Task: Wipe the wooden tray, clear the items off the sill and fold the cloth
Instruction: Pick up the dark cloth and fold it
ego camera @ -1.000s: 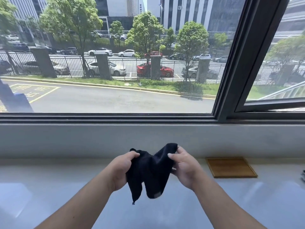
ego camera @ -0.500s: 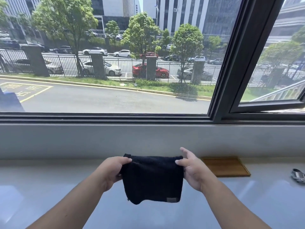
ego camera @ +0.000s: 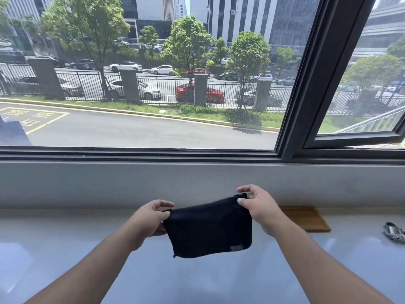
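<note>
Now the left hand and the right hand each pinch a top corner of the folded black cloth, held above the glossy white sill.

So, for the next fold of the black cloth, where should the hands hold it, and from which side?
Probably by the two top corners, from above. The cloth hangs as a flat rectangle over the sill, pinched at its upper left by the left hand and upper right by the right hand. Its lower edge hangs free, so it could be laid down and folded.
</note>
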